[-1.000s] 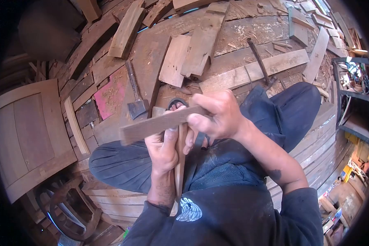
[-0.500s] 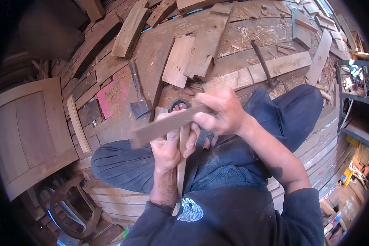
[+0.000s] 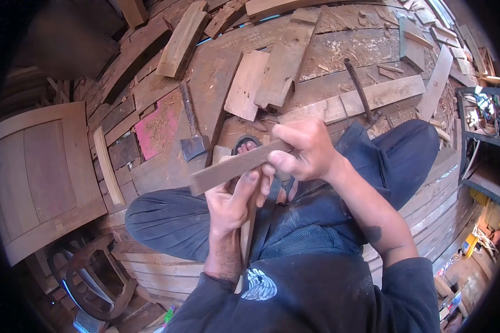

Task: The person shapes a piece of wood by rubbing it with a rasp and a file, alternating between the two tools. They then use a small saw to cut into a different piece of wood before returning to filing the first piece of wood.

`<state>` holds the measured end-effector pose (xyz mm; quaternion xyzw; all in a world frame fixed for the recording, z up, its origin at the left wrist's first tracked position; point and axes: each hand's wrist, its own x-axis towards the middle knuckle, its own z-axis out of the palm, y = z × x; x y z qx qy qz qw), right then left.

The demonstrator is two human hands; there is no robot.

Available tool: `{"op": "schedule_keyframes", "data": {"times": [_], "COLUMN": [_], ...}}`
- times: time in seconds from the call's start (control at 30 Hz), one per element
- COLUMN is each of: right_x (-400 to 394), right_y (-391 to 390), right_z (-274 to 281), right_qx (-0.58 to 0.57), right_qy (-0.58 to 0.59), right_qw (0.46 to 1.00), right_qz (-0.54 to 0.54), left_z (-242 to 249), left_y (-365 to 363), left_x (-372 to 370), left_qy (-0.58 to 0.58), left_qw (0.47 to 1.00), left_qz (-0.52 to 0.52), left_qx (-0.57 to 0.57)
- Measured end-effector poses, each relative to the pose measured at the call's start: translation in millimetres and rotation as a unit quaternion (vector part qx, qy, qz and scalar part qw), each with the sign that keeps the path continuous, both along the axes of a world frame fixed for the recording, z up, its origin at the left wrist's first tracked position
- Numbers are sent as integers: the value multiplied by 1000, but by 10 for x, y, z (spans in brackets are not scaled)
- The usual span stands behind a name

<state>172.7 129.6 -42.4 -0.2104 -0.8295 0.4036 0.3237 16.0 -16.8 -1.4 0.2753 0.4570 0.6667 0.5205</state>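
My right hand (image 3: 308,149) grips one end of a flat brown wooden block (image 3: 233,168) that slants down to the left. Under it, my left hand (image 3: 233,202) is wrapped round a narrow wooden strip (image 3: 248,236), which runs down along my left forearm towards my body. The block crosses over the top of the strip and hides its upper end; whether the two touch I cannot tell. Both hands are above my lap, between my bent knees.
An axe (image 3: 194,145) lies on the floor to the left. Boards (image 3: 247,83) and wood shavings are spread ahead. A long-handled tool (image 3: 358,91) rests across a plank (image 3: 394,91). A panelled door (image 3: 47,172) is at the left, a dark shelf (image 3: 486,150) at the right.
The block in my right hand has shifted slightly right. My left thumb has moved up the strip. The whole view has shifted a little.
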Motion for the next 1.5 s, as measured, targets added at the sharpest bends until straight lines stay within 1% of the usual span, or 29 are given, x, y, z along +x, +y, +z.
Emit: {"op": "schedule_keyframes", "data": {"times": [0.03, 0.07, 0.17, 0.2, 0.27, 0.33, 0.4, 0.43, 0.5, 0.53, 0.57, 0.63, 0.67, 0.73, 0.8, 0.83, 0.9, 0.93, 1.03, 1.07, 1.13, 1.17, 1.23, 1.27, 1.33, 1.37, 1.43, 1.47, 1.5], "right_x": [23, 135, 376, 394, 145, -11, -69, -54, 48, 178, 327, 502, 521, 334, 151, 116, 124, 113, 426, 510, 587, 555, 305, 253, 102, 77, 164, 295, 440], "right_y": [-28, -57, -74, -13, 7, -1, -41, -67, -84, -60, -25, -31, -58, -58, -45, -52, -79, -89, -71, -12, 41, 19, 18, 24, -60, -104, -133, -127, -93], "right_z": [-172, -495, -661, -589, -285, -2, 165, 124, -96, -300, -429, -470, -519, -252, 76, 149, 116, 90, -371, -379, -318, -297, -23, 33, 179, 205, 42, -142, -277], "right_qx": [30, 9, -72, -84, -97, -82, -45, -28, 10, 18, -6, -62, -77, -102, -55, -33, 4, 23, -14, -23, -51, -50, -42, -16, -1, 4, 5, 14, 23], "right_qy": [-21, -35, -93, -105, 15, 56, 21, 6, -26, -45, -85, -166, -118, -18, 3, 13, -43, -71, -85, -103, -139, -94, -4, -37, -43, -49, -72, -76, -80], "right_qw": [999, 999, 987, 986, 992, 994, 999, 1000, 999, 998, 995, 979, 985, 989, 997, 999, 999, 997, 995, 993, 984, 990, 995, 997, 998, 998, 996, 995, 994], "right_qz": [-4, -26, -107, -93, -81, -54, -1, -11, -24, -33, -53, -98, -101, -108, -61, -37, -24, -15, -45, -61, -95, -93, -91, -59, -51, -44, -54, -64, -73], "left_z": [-30, -53, -118, -83, -133, -121, -96, -89, -115, -140, -166, -116, -58, -1, 20, 23, 18, 52, -44, -157, -114, -79, -68, -93, -116, -84, 12, -16, -24], "left_y": [-3, 8, -70, -37, -19, -4, -21, -46, -89, -98, -86, -74, -48, -7, 17, 21, 6, 14, -49, -81, -43, -23, 17, 5, -2, 15, 78, 48, 34], "left_x": [-23, -48, -69, -44, -53, -15, -72, -98, -32, 11, 25, -10, 30, 57, 19, -7, -48, -4, 19, -59, -57, -55, -19, -25, -22, 8, 71, 29, 3], "left_qy": [2, 6, 10, -10, 3, -9, -2, 2, -13, -20, -28, -24, -32, -27, -2, -4, -9, -1, -14, 1, 4, 7, 22, 26, 16, 16, 14, -7, 8], "left_qw": [1000, 1000, 1000, 999, 999, 1000, 999, 998, 999, 999, 999, 999, 999, 999, 996, 995, 993, 994, 999, 999, 999, 999, 999, 999, 999, 999, 999, 999, 999], "left_qz": [-1, 3, 14, -1, -12, -7, -51, -70, -44, -31, -19, -33, -32, -41, -69, -88, -117, -97, -37, -51, -37, -32, -26, -31, -40, -27, 10, -5, 8], "left_qx": [4, 14, 24, 34, 30, 21, 10, 4, 8, 13, 19, 9, 1, -20, -50, -45, -34, -40, -37, -7, -13, -16, -35, -36, -24, -32, -43, -47, -30]}}
